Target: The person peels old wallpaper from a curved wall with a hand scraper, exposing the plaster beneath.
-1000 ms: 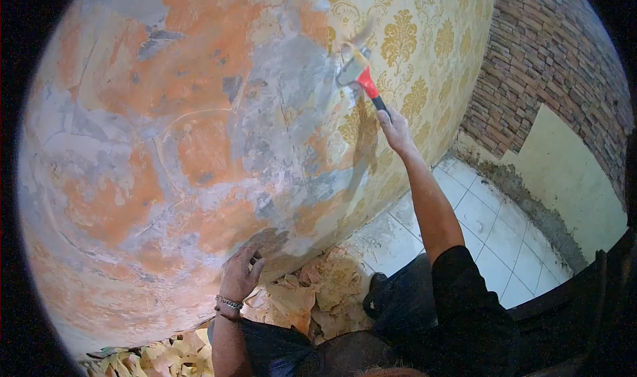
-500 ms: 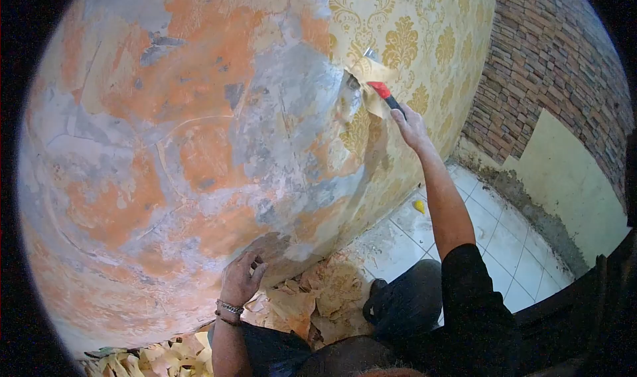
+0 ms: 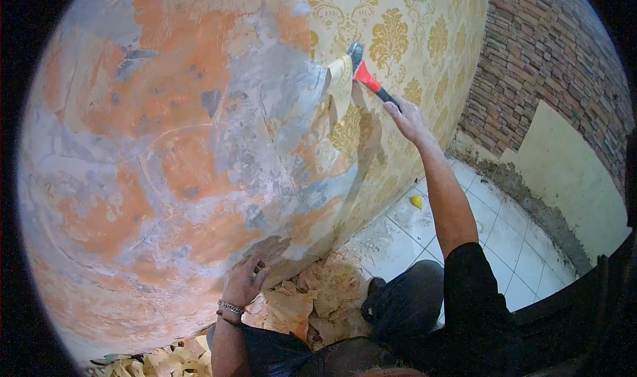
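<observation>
My right hand (image 3: 408, 119) is closed round the black end of a scraper (image 3: 369, 79) with a red neck and a metal blade. The blade is up against the patterned wallpaper (image 3: 389, 37), by its torn left edge. Just left of the blade, a loose flap of wallpaper (image 3: 340, 78) curls off the wall and hangs down. Low on the bared wall (image 3: 192, 158), with its orange and grey patches, my left hand (image 3: 244, 281) rests with fingers slightly bent and apart, holding nothing.
Torn wallpaper scraps (image 3: 295, 310) lie heaped along the wall's foot, with more scraps (image 3: 172, 360) at lower left. A small yellow object (image 3: 415, 202) is on the white tiled floor (image 3: 398, 241). Brick-patterned covering (image 3: 524, 58) spans the right-hand wall above a pale bare patch (image 3: 564, 171).
The scraper has turned, its blade now flatter to the wallpaper and slightly left. The flap now hangs left of the blade instead of over it. My left hand stays on the wall.
</observation>
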